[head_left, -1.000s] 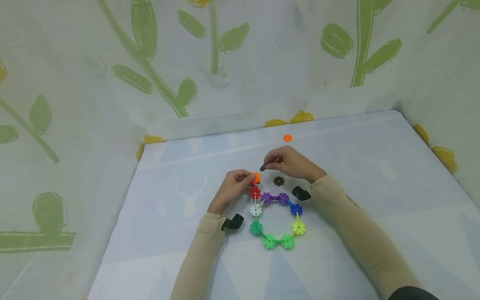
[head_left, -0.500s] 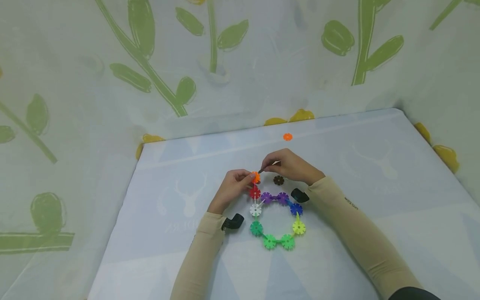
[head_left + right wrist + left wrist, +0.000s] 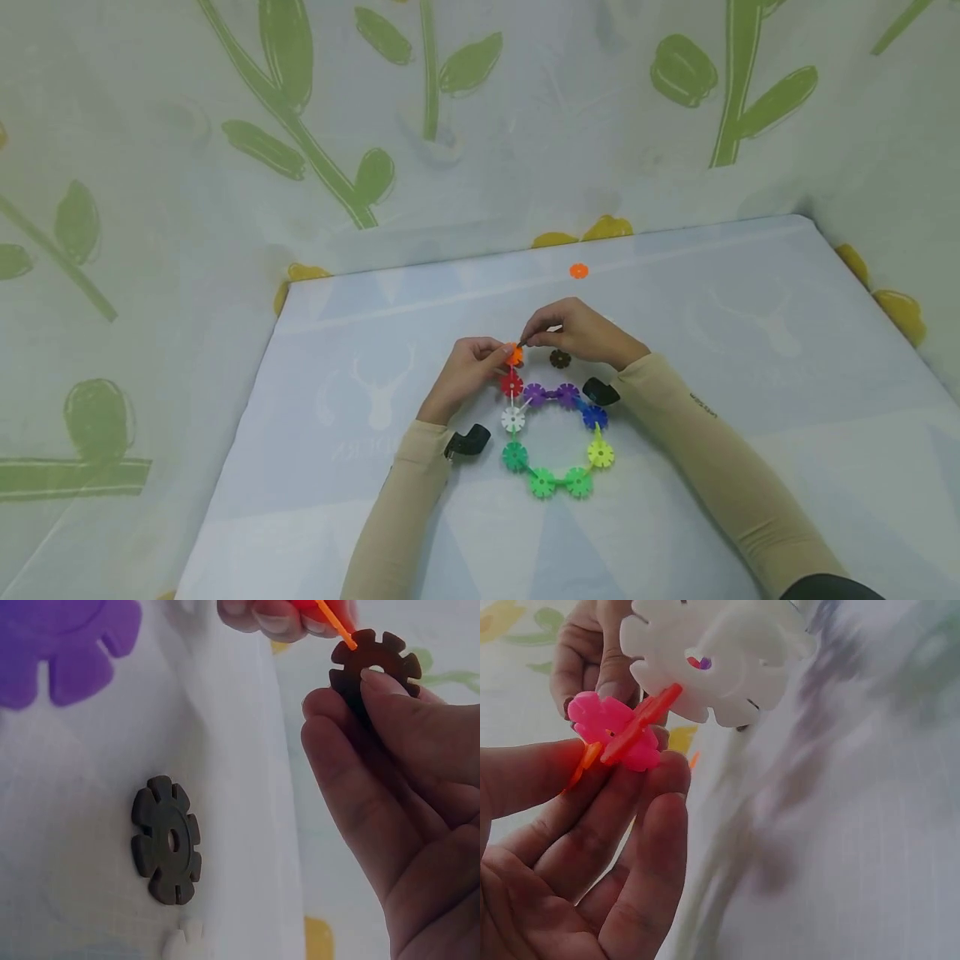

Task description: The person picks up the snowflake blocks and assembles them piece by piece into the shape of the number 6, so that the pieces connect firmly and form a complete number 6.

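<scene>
My left hand (image 3: 468,372) pinches an orange notched flower disc (image 3: 515,355) at the top of a chain of interlocking discs. A red disc (image 3: 512,384) comes just below, pinkish in the left wrist view. From there the chain runs to a white disc (image 3: 705,667) in a closed ring with green, yellow, blue and purple discs. Between thumb and fingers my right hand (image 3: 576,331) holds a dark brown flower disc (image 3: 375,656). Its notched rim meets the orange disc's edge in the right wrist view. The left fingertips partly cover the orange disc.
Another dark brown disc (image 3: 560,358) lies loose on the table under my right hand, a white piece (image 3: 184,943) beside it. Farther back lies a loose orange disc (image 3: 579,271). Behind the pale tablecloth (image 3: 300,467) hangs a leaf-patterned curtain (image 3: 525,167).
My right hand has brought the brown disc left and slightly down, from just apart to the orange disc's edge. The left hand has stayed in place, still holding the orange disc.
</scene>
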Available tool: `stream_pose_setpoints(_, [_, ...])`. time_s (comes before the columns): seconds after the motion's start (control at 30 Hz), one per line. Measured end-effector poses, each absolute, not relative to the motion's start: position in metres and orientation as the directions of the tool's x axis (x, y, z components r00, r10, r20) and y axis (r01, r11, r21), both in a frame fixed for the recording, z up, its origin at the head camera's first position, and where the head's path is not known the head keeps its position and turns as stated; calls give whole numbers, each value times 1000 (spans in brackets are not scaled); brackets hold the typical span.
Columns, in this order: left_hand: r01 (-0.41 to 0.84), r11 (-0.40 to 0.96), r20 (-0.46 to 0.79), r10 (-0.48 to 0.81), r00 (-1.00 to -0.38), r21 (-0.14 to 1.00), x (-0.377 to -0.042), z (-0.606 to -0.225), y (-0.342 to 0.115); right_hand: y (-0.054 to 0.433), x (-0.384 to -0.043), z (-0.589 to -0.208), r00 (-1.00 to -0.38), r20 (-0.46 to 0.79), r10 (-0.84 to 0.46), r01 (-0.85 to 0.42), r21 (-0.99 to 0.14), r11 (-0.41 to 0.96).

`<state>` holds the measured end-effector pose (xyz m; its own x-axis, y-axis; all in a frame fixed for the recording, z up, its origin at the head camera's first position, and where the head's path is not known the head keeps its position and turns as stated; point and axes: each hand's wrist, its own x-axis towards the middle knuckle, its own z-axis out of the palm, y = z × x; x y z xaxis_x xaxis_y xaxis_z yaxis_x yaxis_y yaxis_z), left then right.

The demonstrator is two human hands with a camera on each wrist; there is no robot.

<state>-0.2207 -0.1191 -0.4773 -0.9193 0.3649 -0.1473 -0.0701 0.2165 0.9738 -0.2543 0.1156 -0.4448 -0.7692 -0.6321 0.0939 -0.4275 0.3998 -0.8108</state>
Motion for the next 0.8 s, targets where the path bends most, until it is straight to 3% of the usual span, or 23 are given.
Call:
stream_pose_setpoints(0.27, [-27, 176, -90, 363, -927, 984, -221, -481, -118, 112, -250, -443, -781, 115, -614, -449, -787, 423])
stream_pose_setpoints(0.47, [-68, 146, -118, 371, -921, 987, -218, -481, -116, 111, -250, -444, -776, 94, -624, -447, -779, 439])
stream_pose_setpoints(0.8, [-112, 217, -211, 510, -834, 970, -223, -477, -123, 110, -255, -449, -715, 172, -677, -469, -836, 283])
